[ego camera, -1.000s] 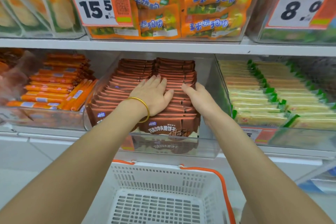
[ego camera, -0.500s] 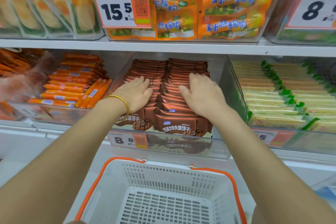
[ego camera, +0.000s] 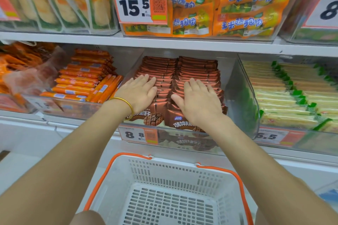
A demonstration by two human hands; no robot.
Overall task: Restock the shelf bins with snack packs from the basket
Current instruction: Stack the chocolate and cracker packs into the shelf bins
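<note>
Two rows of brown chocolate biscuit packs (ego camera: 184,67) fill a clear shelf bin (ego camera: 236,100) on the lower shelf. My left hand (ego camera: 139,93), with a gold bangle at the wrist, lies flat on the left row with straight fingers. My right hand (ego camera: 199,100) lies flat on the right row in the same way. Neither hand grips a pack. Below the shelf stands a white basket (ego camera: 164,173) with orange handles; no packs show inside it.
Orange sausage sticks (ego camera: 82,78) fill the bin to the left, green-and-yellow packs (ego camera: 285,100) the bin to the right. Orange bags (ego camera: 243,5) sit on the upper shelf. A price tag reading 8.8 (ego camera: 138,135) hangs on the brown packs' bin.
My hands have spread apart, the left onto the left row and the right onto the right row, both pressing flat. The view has shifted so the shelf sits further right.
</note>
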